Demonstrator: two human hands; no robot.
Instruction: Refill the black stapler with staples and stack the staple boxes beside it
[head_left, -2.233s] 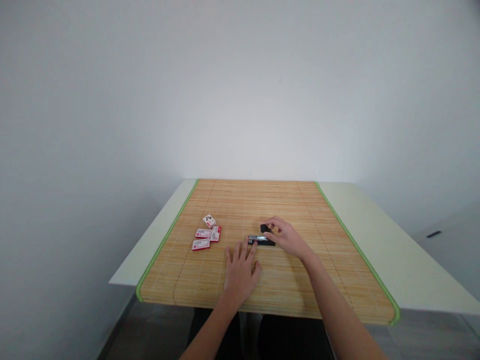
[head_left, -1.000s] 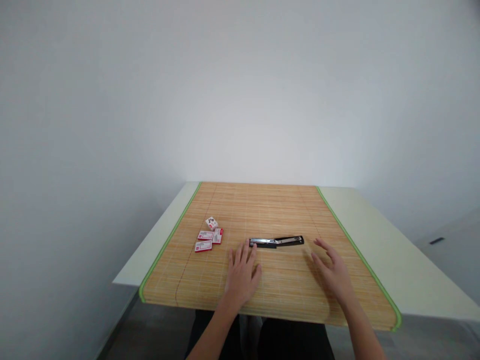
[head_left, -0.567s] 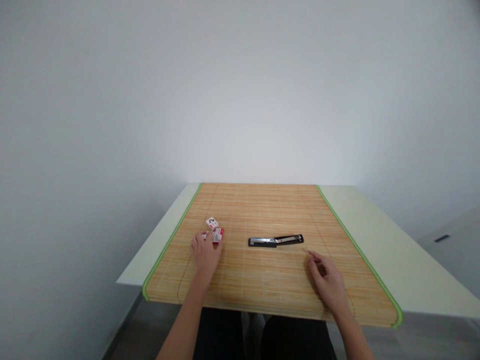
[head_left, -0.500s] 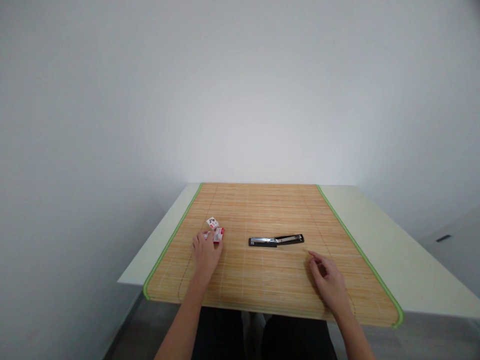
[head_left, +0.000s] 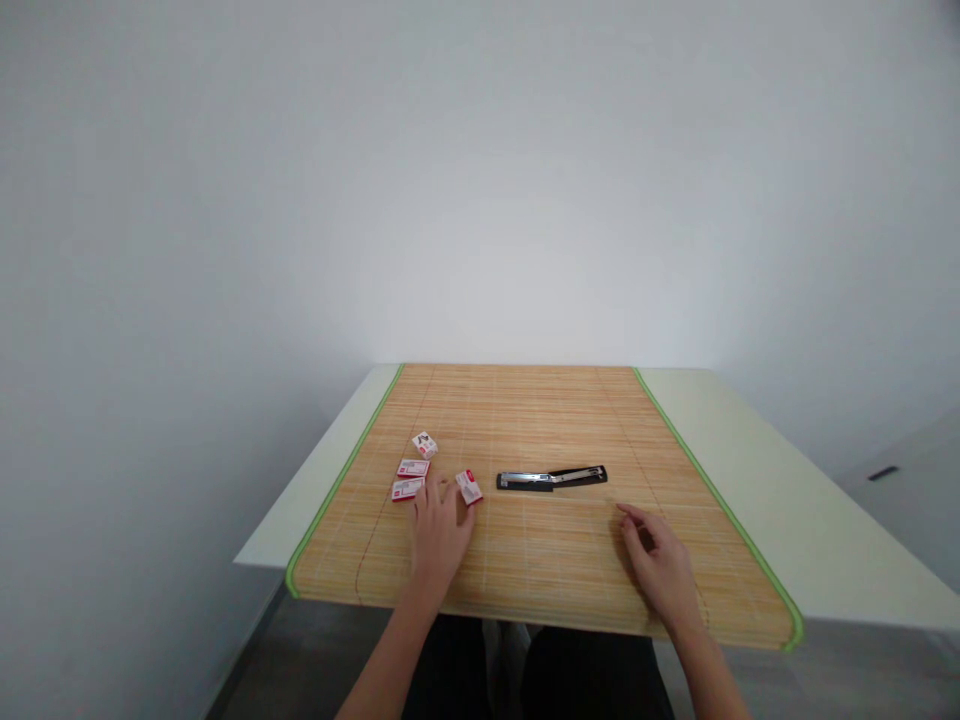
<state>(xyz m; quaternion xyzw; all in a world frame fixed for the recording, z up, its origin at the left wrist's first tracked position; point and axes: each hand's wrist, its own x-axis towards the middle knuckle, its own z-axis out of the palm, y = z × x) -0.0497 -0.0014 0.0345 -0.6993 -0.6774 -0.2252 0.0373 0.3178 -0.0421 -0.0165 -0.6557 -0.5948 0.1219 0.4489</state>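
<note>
A black stapler [head_left: 551,479] lies swung open flat on the bamboo mat [head_left: 540,420]. My left hand [head_left: 441,525] pinches a small red-and-white staple box [head_left: 469,487] just left of the stapler. Three more staple boxes lie to the left: one [head_left: 424,444] farther back, two [head_left: 411,478] side by side near my hand. My right hand [head_left: 658,562] rests on the mat with fingers loosely curled and apart, holding nothing, below the stapler's right end.
The mat has green edging and covers the middle of a pale table [head_left: 787,500]. A plain white wall stands behind. The table's near edge is close to my body.
My left hand went left to the group of boxes, took one, and has carried it right toward the stapler. My right hand let go of the opened stapler and drew back.
</note>
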